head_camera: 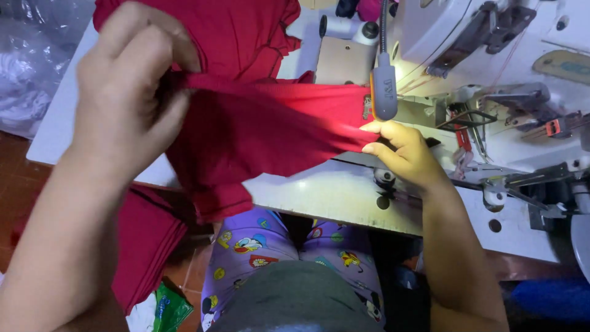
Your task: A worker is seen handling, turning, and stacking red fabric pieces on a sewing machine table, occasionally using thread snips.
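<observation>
Seen from above, a person seated at a white sewing machine (491, 74) stretches a red knit garment (264, 132) between both hands. The left hand (126, 92) is raised, its grip closed with fingers pinching a bunched edge of the fabric. The right hand (402, 150) holds the other end, its grip closed on the cloth, thumb on top, just in front of the machine's needle area. The garment spans taut between the two grips, with loose folds hanging below the left one over the white worktop (332, 197). A small grey lamp (384, 86) on a flexible neck shines just above the right grip. More red cloth (147, 240), probably a pile of similar pieces, lies below the left forearm.
</observation>
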